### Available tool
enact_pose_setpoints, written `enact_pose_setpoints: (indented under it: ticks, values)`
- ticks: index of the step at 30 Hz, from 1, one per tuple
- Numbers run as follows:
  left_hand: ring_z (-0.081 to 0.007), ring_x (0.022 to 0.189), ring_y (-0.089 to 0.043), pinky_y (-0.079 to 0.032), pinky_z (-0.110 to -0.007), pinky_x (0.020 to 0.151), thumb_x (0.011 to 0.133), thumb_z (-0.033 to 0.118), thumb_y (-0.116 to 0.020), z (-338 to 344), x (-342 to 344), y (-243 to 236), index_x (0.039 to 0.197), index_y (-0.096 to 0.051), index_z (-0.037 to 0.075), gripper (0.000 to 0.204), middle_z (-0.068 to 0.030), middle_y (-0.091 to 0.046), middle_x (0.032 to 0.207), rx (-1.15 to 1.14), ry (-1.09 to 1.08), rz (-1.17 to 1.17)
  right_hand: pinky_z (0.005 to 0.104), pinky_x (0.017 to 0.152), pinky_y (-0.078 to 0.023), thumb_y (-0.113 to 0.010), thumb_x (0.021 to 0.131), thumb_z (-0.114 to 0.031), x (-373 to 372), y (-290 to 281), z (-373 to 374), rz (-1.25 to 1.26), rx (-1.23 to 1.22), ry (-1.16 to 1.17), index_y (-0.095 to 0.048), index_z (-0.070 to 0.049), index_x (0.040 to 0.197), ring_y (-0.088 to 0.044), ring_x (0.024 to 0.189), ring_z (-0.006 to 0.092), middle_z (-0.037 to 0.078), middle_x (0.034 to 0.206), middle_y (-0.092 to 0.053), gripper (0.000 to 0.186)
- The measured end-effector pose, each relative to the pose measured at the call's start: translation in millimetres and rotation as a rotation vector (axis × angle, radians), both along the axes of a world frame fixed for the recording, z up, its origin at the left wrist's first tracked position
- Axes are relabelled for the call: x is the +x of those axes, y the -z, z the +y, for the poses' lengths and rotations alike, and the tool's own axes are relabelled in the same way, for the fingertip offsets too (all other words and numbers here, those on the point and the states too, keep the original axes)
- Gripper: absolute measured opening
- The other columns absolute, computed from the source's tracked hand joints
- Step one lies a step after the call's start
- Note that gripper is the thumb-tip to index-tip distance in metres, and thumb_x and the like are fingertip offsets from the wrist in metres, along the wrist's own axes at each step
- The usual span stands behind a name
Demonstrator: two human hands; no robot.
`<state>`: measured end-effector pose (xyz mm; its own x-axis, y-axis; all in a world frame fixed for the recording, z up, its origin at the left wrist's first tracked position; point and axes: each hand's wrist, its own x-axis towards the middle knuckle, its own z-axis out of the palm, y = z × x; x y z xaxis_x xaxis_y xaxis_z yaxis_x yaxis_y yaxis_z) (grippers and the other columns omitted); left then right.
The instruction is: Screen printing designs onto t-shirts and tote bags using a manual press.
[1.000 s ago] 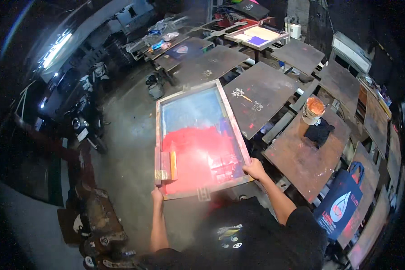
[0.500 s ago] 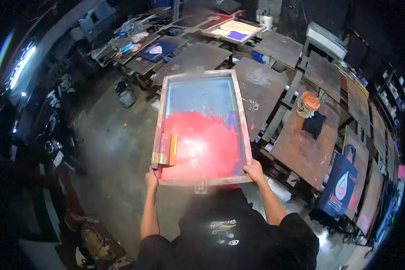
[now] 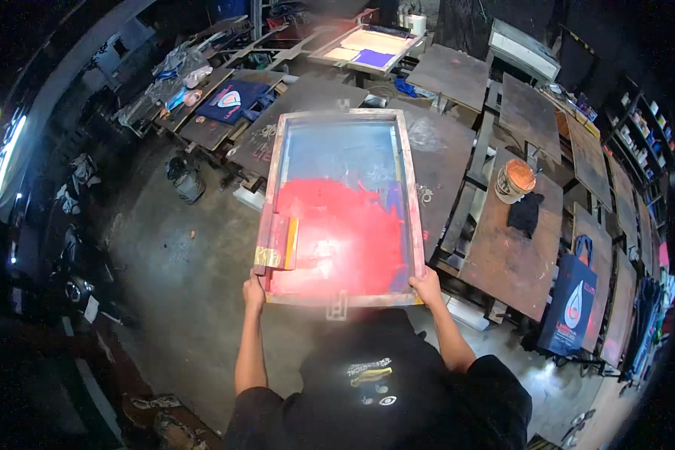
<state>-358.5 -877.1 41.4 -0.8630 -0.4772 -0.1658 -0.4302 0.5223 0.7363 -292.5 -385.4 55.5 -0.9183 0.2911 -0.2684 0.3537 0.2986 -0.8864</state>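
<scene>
Dim workshop is surrounding the person, with brown desks (image 3: 517,259) filling the right side and top of the picture and grey floor (image 3: 157,240) spreading at left. At the centre, a printing screen (image 3: 411,187) is being held in the air, above the floor. The left hand (image 3: 254,291) is grasping its lower left corner, and the right hand (image 3: 427,286) is grasping its lower right corner.

I am judging that the rim, seemingly of wood, is stiff and not very heavy, but wide enough to need both hands. Its pale blue mesh (image 3: 337,150) is looking thin and easily damaged, so the rim is offering the safer hold. Red ink (image 3: 330,214) is covering the lower part and looking wet, so probably slippery. A squeegee (image 3: 281,244) is resting along the left rim; it could slide if the screen were tilting.

On the right, the screen's edge is appearing close to the desks, where a bucket (image 3: 508,189) and a black cloth (image 3: 526,215) are sitting. More room for moving is lying to the left, though a grey bin (image 3: 190,187) is standing there.
</scene>
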Motion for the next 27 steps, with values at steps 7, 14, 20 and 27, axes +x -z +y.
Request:
enact_pose_setpoints:
  ticks: [7,14,20,27]
  values:
    - [-0.0396,0.085,-0.065,-0.045,-0.048,0.078,0.101,0.048,-0.032,16.0,-86.4,-32.5,0.094,-0.064,-0.011,0.067,-0.0313,-0.065,0.085,-0.003,0.073,-0.072,0.037,0.071,-0.05,-0.07,0.068,-0.021,-57.9,24.9,1.9,0.083,-0.033,0.072,-0.063,0.003,0.093,-0.063,0.072,0.0237,0.015,0.076,-0.065,0.035]
    - [-0.0405,0.093,-0.064,-0.045,-0.046,0.082,0.1,0.051,-0.032,17.8,-178.0,-32.8,0.101,-0.064,-0.01,0.07,-0.0313,-0.065,0.094,0.046,0.139,-0.053,0.0366,0.07,-0.05,-0.069,0.069,-0.021,-117.6,18.9,2.1,0.143,-0.031,0.135,-0.064,0.003,0.089,-0.063,0.072,0.0251,0.015,0.076,-0.065,0.032]
    - [-0.033,0.089,-0.064,-0.045,-0.045,0.081,0.099,0.053,-0.036,5.6,-274.9,-24.3,0.099,-0.063,-0.013,0.071,-0.0287,-0.066,0.09,0.099,0.25,-0.045,0.0387,0.064,-0.049,-0.07,0.07,-0.022,-162.3,3.9,-14.0,0.156,0.073,0.268,-0.064,0.003,0.086,-0.064,0.067,0.0244,0.015,0.07,-0.064,0.03]
    - [-0.0341,0.089,-0.065,-0.045,-0.045,0.081,0.096,0.058,-0.037,-10.9,-379.3,0.1,0.093,-0.063,-0.014,0.076,-0.0304,-0.066,0.086,0.08,0.369,0.021,0.0364,0.067,-0.052,-0.07,0.069,-0.022,-198.4,-20.7,-53.0,0.106,0.086,0.375,-0.067,0.004,0.087,-0.068,0.07,0.0231,0.016,0.072,-0.068,0.032]
